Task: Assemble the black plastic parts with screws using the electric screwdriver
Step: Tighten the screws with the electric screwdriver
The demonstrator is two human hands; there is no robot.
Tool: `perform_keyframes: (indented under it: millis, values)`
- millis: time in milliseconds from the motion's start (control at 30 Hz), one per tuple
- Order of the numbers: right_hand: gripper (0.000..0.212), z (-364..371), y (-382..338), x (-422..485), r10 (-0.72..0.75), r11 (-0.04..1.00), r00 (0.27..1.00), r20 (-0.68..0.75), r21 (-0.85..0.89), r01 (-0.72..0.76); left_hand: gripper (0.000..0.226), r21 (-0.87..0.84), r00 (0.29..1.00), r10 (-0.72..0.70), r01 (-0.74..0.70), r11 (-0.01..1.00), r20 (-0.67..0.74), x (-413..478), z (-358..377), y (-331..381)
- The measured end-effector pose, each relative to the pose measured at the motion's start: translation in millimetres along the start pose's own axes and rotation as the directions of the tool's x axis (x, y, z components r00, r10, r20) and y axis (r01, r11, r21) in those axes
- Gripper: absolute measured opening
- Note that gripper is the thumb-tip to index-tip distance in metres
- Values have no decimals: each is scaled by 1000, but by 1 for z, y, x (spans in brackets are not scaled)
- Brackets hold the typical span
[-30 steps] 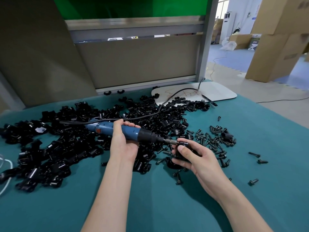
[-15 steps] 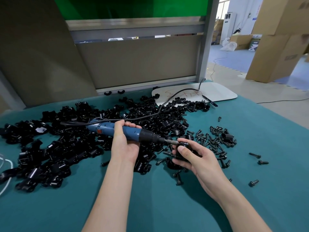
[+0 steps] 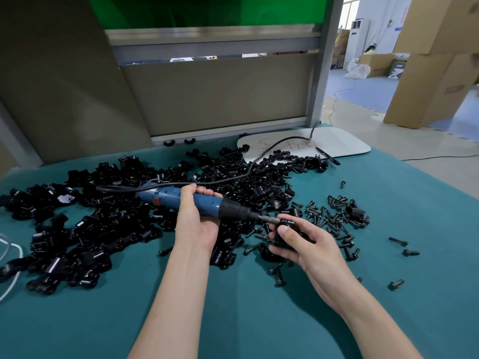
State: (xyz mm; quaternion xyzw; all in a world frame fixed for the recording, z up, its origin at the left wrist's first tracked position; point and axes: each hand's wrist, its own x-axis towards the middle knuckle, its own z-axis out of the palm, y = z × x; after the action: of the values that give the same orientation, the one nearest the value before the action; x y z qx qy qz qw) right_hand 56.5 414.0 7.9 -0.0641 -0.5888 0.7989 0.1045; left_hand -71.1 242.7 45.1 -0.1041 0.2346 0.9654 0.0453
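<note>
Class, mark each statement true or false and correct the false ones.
1. The left hand grips the blue electric screwdriver. True.
2. The loose screws lie left of the heap of parts. False: the screws lie right of the pile of black parts.
3. The right hand holds a black plastic part at the screwdriver's tip. True.
4. The table's covering is red. False: the table cover is teal.

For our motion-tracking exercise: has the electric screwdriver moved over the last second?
No. The electric screwdriver keeps its place against the pile of screws; its tip stays at the black part in the right hand.
</note>
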Motion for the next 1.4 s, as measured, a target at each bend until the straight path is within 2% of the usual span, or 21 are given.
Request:
perform_keyframes:
  millis: [300, 500, 600, 767, 967, 1033, 1067, 1133, 1200, 1267, 1400]
  values:
    - [33, 0, 1, -1, -27, 998, 1000, -12, -57, 26, 18, -14, 1000, -3, 3, 1000, 14, -5, 5, 0]
    - [31, 4, -3, -7, -145, 928, 989, -3, -346, 135, 15, 5, 987, -60, 61, 998, -149, -8, 6, -1]
    - [29, 6, -5, -10, -189, 887, 982, 18, -427, 178, 16, 29, 966, -91, 101, 994, -244, -4, 9, 6]
    - [34, 8, -4, -13, -167, 863, 984, 61, -474, 175, 16, 54, 946, -136, 159, 986, -294, 4, 9, 17]
    - [33, 3, -3, -11, -174, 832, 980, 92, -518, 196, 16, 123, 948, -111, 153, 981, -298, 4, 9, 21]
    - [29, 2, -8, -13, -203, 860, 978, 55, -467, 205, 16, 117, 948, -62, 103, 988, -313, 6, 7, 31]
    - [29, 1, -11, -12, -203, 902, 979, 21, -384, 196, 16, 107, 948, -36, 73, 992, -317, 7, 6, 36]
    - [33, -2, -10, -7, -126, 991, 991, -37, -46, 125, 17, 86, 950, 7, 21, 996, -313, 9, 4, 43]
    - [38, -2, -10, -2, -9, 969, 998, -54, 246, 22, 18, 78, 958, 16, 7, 997, -287, 8, 6, 42]
    - [43, -2, -11, 1, 54, 938, 997, -55, 344, -32, 18, 83, 966, 4, 18, 996, -258, 4, 10, 32]
    - [46, -5, -9, 4, 42, 933, 994, -102, 360, -2, 14, 163, 976, 27, 8, 987, -214, 0, 18, 12]
